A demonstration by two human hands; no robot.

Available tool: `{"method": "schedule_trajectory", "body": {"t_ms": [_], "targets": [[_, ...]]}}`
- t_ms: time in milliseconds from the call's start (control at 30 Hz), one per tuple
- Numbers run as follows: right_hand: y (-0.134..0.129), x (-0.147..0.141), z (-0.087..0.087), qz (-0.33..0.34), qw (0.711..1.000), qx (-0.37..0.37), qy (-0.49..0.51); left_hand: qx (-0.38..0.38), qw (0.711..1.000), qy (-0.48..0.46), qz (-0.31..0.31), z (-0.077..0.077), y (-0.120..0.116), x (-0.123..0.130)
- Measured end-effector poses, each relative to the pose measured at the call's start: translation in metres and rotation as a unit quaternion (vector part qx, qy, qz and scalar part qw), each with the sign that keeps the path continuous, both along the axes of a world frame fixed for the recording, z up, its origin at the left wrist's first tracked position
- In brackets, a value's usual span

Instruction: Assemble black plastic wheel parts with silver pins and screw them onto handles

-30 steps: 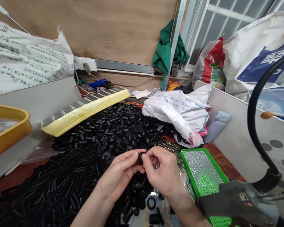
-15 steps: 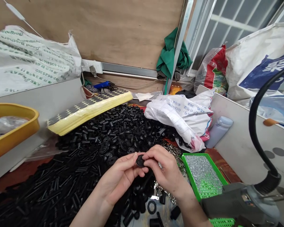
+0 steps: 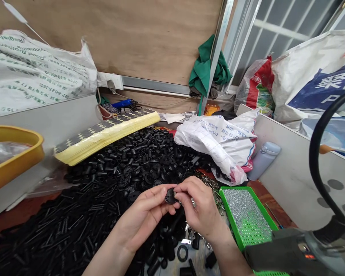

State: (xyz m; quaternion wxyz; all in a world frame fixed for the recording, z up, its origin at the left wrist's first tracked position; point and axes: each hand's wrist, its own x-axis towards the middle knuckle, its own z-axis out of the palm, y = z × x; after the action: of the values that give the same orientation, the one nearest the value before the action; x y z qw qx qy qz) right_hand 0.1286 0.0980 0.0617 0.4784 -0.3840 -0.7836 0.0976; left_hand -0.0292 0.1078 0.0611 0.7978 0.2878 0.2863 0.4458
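Between my two hands is a small round black plastic disc (image 3: 170, 196) with holes in it. My left hand (image 3: 149, 205) grips its left side between thumb and fingers. My right hand (image 3: 197, 201) is closed at the disc's right edge, with thumb and forefinger pinched together. A tiny part seems to sit in that pinch, too small to name. Below the hands lie a black ring (image 3: 182, 253) and other loose black parts. Just behind and right of my right hand is a pile of small metal pieces (image 3: 215, 188), partly hidden by it.
Black screw-like parts (image 3: 60, 226) and short black tubes (image 3: 138, 147) heap across the table. A green tray (image 3: 231, 214) of small silvery pieces stands at right, beside a grey power tool (image 3: 287, 251). Yellow-edged sticker sheets (image 3: 109, 138), a white sack (image 3: 215, 134) and a bottle (image 3: 264, 161) lie behind.
The disc has tilted a little, showing more of its face, while both hands keep their hold. The view has shifted slightly; the power tool appears a bit further right.
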Motion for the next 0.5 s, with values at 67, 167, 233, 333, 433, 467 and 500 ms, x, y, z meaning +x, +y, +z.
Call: {"method": "schedule_trajectory", "body": {"t_ms": [67,167,233,333,433,467,500], "targets": [[-0.0004,-0.0025,-0.0019,-0.003,1.0,0.005,0.003,0.009,1.0,0.012,0.003,0.0006,0.0002,-0.0001],[-0.0005,-0.0046,-0.0033,-0.002,1.0,0.005,0.003,0.015,1.0,0.017,0.006,0.001,0.0004,0.0001],[-0.0002,-0.0054,-0.0039,-0.004,1.0,0.004,0.009,0.01,1.0,0.013,0.011,0.0009,0.0003,0.0001],[0.0001,-0.0061,-0.0049,-0.007,1.0,0.009,0.02,-0.002,1.0,0.005,0.014,0.0005,-0.0002,-0.0004],[-0.0006,-0.007,-0.006,-0.009,1.0,0.02,0.01,0.001,1.0,0.002,0.01,-0.0005,-0.0001,-0.0008],[-0.0008,-0.0073,-0.0064,-0.009,1.0,0.024,0.004,0.003,1.0,0.002,0.009,-0.001,0.0001,-0.0008],[-0.0009,-0.0075,-0.0068,-0.008,1.0,0.025,-0.001,0.005,1.0,0.001,0.007,-0.0013,0.0003,-0.0008]]}}
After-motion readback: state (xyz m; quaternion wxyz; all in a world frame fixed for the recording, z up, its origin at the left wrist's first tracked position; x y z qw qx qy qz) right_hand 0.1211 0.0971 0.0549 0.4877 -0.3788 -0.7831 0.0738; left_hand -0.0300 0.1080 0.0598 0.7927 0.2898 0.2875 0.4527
